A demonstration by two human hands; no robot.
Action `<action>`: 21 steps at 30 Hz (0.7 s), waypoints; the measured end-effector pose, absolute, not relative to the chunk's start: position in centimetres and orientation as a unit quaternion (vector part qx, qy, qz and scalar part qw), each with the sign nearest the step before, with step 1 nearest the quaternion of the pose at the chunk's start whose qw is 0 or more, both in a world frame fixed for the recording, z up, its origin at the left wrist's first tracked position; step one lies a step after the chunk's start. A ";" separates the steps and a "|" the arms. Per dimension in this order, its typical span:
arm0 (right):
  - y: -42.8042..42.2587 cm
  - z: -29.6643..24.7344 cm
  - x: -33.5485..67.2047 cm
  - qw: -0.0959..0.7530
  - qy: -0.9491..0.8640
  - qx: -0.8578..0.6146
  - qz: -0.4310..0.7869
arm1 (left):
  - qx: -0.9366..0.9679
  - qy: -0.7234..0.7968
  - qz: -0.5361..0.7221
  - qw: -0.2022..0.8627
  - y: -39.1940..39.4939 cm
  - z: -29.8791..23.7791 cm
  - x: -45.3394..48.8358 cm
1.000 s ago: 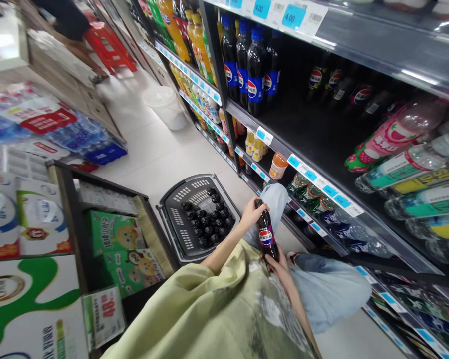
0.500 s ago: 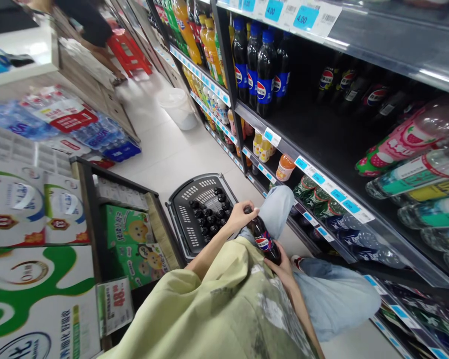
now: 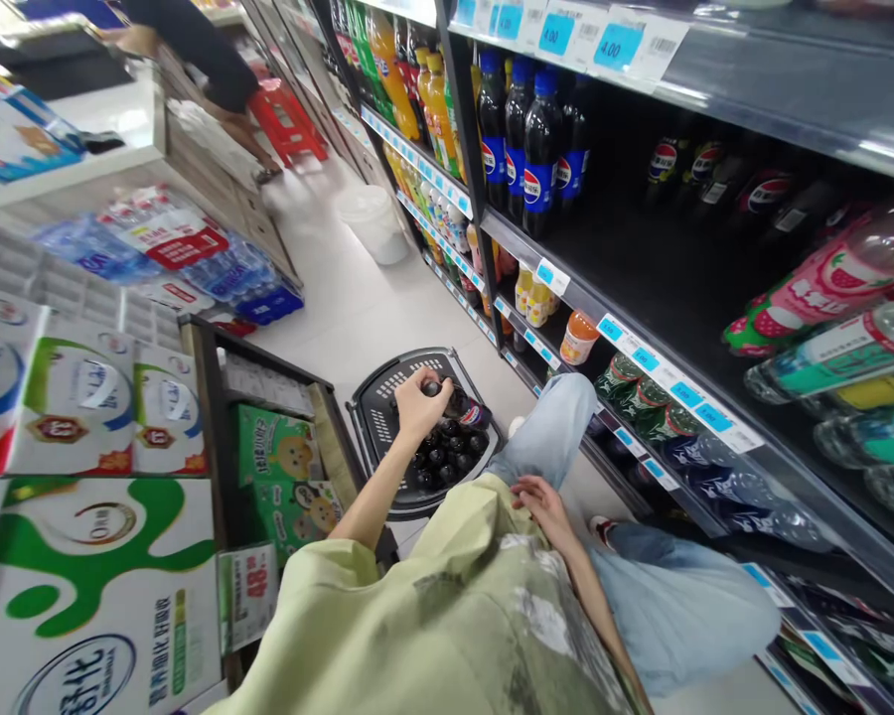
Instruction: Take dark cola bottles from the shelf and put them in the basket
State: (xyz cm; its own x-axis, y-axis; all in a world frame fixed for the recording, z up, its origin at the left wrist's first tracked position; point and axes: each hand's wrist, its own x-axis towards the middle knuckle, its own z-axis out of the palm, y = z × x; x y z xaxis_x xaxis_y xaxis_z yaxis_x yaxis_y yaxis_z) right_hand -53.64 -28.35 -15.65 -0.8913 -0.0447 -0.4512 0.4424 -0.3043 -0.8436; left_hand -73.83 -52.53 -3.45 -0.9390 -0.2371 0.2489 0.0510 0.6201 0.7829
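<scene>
My left hand [image 3: 420,405] is closed around the neck end of a dark cola bottle [image 3: 462,405] with a red, white and blue label. It holds the bottle tilted, over the dark grey shopping basket [image 3: 371,397] on the floor. Several dark bottles [image 3: 441,455] stand packed in the basket, caps up. Whether the held bottle touches them I cannot tell. By my bent knee, in front of the yellow-green shirt, my right hand [image 3: 542,504] is open and holds nothing, its fingers loosely extended.
Drink shelves [image 3: 626,248] run along the right, with blue-capped cola bottles [image 3: 540,149] and bottles lying on their sides. Stacked cartons [image 3: 104,586] rise at the left. Farther off are a white bucket [image 3: 374,223], a red stool [image 3: 289,124] and another person's leg [image 3: 227,119].
My left hand has carried the cola bottle from my lap leftward to above the basket. My right hand has let go of the bottle's base and stays near my lap.
</scene>
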 end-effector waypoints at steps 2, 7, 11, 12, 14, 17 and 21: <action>-28.5 -15.6 -53.9 0.165 0.576 0.168 -0.783 | 0.063 -0.900 -0.394 0.174 -53.6 -4.4 -74.9; -28.2 -15.6 -54.0 0.161 0.563 0.196 -0.787 | 0.101 -0.940 -0.297 0.133 -57.3 -8.5 -77.8; -28.0 -15.5 -53.9 0.158 0.546 0.229 -0.790 | 0.121 -0.960 -0.241 0.072 -59.8 -12.0 -79.1; -27.9 -15.5 -53.8 0.158 0.545 0.232 -0.790 | 0.123 -0.963 -0.233 0.062 -60.2 -12.8 -79.1; -27.8 -15.4 -53.9 0.157 0.549 0.230 -0.788 | 0.129 -0.966 -0.220 0.050 -61.0 -14.1 -79.2; -27.8 -15.3 -54.1 0.158 0.557 0.222 -0.784 | 0.144 -0.965 -0.215 0.031 -61.8 -15.9 -79.1; -27.7 -15.5 -54.3 0.165 0.561 0.223 -0.780 | 0.168 -0.961 -0.220 0.004 -62.7 -17.9 -79.3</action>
State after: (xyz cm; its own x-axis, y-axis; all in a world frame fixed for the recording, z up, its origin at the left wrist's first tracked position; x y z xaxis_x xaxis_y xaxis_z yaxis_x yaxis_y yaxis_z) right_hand -54.35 -27.71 -15.48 -0.8465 -0.0071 -0.5324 0.5071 -0.3156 -0.8020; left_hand -79.30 -62.69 -17.90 -0.9437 -0.3243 -0.0662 -0.3207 0.8467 0.4246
